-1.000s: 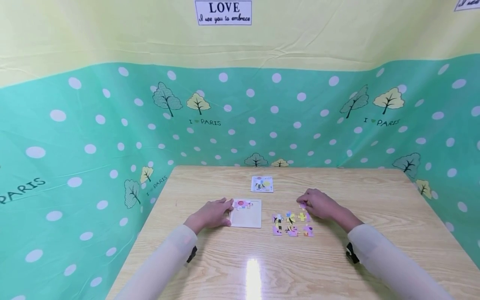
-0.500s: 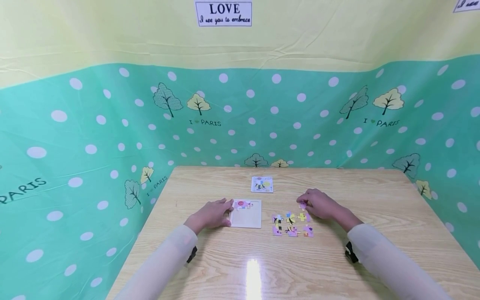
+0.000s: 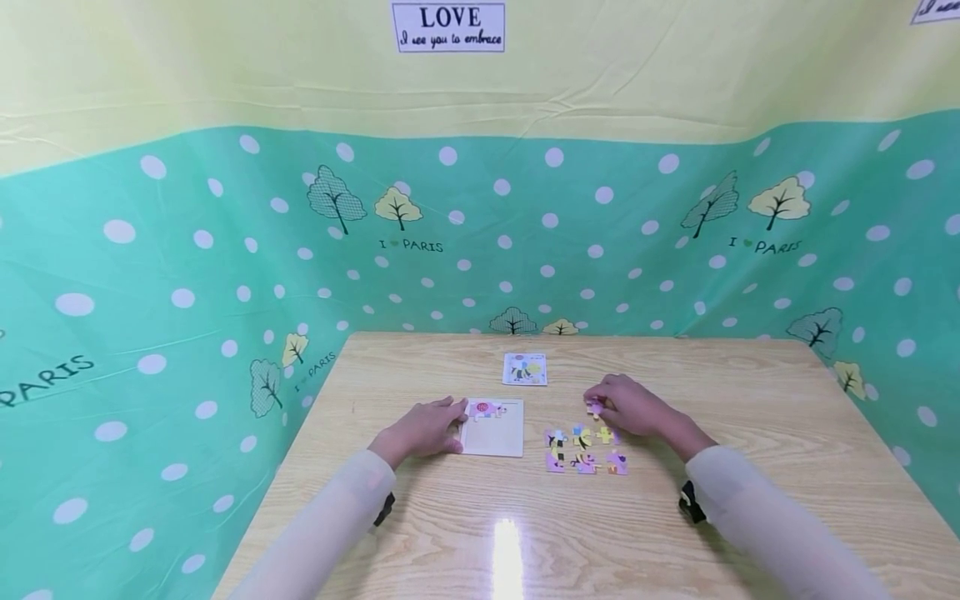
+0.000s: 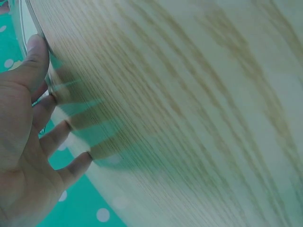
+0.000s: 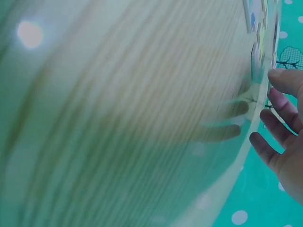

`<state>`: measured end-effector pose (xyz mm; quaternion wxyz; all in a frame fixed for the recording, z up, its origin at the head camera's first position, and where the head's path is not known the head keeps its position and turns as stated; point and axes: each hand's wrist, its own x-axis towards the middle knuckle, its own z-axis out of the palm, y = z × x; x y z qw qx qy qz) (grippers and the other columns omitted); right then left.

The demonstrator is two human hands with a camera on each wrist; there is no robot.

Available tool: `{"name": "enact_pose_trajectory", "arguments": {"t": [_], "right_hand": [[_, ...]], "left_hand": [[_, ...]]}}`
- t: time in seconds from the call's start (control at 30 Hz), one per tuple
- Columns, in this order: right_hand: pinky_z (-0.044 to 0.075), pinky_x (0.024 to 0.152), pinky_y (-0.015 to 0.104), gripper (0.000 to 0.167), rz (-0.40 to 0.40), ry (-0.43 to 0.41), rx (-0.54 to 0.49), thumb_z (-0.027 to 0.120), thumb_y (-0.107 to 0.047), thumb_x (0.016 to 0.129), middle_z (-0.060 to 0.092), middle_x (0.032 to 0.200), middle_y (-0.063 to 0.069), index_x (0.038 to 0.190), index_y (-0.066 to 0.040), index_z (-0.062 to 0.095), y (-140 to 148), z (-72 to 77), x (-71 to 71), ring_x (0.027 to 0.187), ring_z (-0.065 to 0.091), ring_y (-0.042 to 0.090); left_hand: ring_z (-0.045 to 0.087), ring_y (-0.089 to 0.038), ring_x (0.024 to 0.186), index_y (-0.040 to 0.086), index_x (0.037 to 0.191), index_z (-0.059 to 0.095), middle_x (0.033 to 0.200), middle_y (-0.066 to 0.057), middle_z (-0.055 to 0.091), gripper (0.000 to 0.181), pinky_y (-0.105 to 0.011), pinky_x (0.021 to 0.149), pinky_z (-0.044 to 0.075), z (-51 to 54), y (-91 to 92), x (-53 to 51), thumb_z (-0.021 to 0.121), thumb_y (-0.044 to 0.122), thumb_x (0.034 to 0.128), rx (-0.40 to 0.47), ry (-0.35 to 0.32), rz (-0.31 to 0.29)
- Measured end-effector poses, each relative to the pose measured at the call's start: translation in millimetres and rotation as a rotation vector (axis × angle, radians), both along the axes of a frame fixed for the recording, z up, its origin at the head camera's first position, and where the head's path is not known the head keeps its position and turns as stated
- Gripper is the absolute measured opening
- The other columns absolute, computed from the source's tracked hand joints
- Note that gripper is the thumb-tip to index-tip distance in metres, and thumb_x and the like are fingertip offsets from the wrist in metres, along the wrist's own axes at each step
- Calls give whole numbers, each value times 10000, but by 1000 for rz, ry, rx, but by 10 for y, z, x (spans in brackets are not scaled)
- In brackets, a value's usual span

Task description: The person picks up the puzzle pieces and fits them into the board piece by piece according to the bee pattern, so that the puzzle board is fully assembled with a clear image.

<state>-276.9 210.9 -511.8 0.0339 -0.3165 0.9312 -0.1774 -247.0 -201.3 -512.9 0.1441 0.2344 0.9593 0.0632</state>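
Note:
A white puzzle tray [image 3: 491,433] lies on the table, with pink pieces [image 3: 487,409] bearing a red spot along its top. My left hand [image 3: 424,427] rests at the tray's left edge. In the left wrist view its thumb [image 4: 35,61] touches the tray's rim, and the other fingers are spread with their tips at the table. My right hand [image 3: 632,406] pinches a pink and yellow puzzle piece [image 3: 595,408] above the loose pieces. The right wrist view hides that piece behind the thumb and fingers [image 5: 279,118].
Several loose puzzle pieces [image 3: 585,462] lie in rows right of the tray. A small picture card [image 3: 524,369] with a bee lies behind the tray. The wooden table [image 3: 450,517] meets a green dotted cloth [image 3: 420,283] at the back and sides.
My right hand has shifted slightly left with the puzzle piece, which now sits nearer the tray. The left hand and the tray have not moved.

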Motion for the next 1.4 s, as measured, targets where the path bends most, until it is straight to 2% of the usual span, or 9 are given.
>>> {"name": "enact_pose_trajectory", "arguments": {"t": [0.3,0.6,0.83,0.97,1.17,1.4], "right_hand": [[533,893,407,360,3,-34,-13,679,-193,976,693,1094,41,1317,-77,678,-205,81,11,983,594,176],[541,883,386,336,25,-19,-23,667,-165,979,695,1105,45,1305,-85,687,-432,96,-19,986,599,176],[537,882,371,362,33,-53,-40,689,-179,964,689,1106,37,1316,-94,684,-583,98,-26,966,584,154],[538,877,359,341,58,-44,-49,682,-191,976,695,1099,25,1302,-90,694,-674,70,-43,963,586,142],[514,819,302,319,81,-64,-36,654,-205,1000,681,1081,3,1303,-116,698,-824,39,-57,930,557,114],[518,841,338,304,108,-40,7,670,-199,989,684,1070,6,1284,-134,710,-987,56,-67,933,568,134]], "left_hand": [[366,-301,1525,139,1548,441,1587,-12,479,792,-626,1171,367,33,16,17,720,494,898,3,-9,13],[355,-303,1529,138,1552,434,1593,-8,469,803,-623,1179,358,35,23,16,725,492,893,1,-18,10],[358,-300,1528,142,1554,431,1591,-1,472,797,-609,1183,362,5,14,11,712,504,901,-11,-11,8],[355,-305,1529,141,1551,436,1590,-5,473,798,-622,1181,357,9,15,14,721,496,896,-2,-14,13],[362,-316,1524,131,1546,444,1582,-14,484,804,-632,1169,366,27,24,22,733,489,886,-2,-13,7],[359,-309,1526,135,1562,415,1572,2,497,814,-627,1174,363,18,16,17,716,498,899,-10,-11,11]]}}
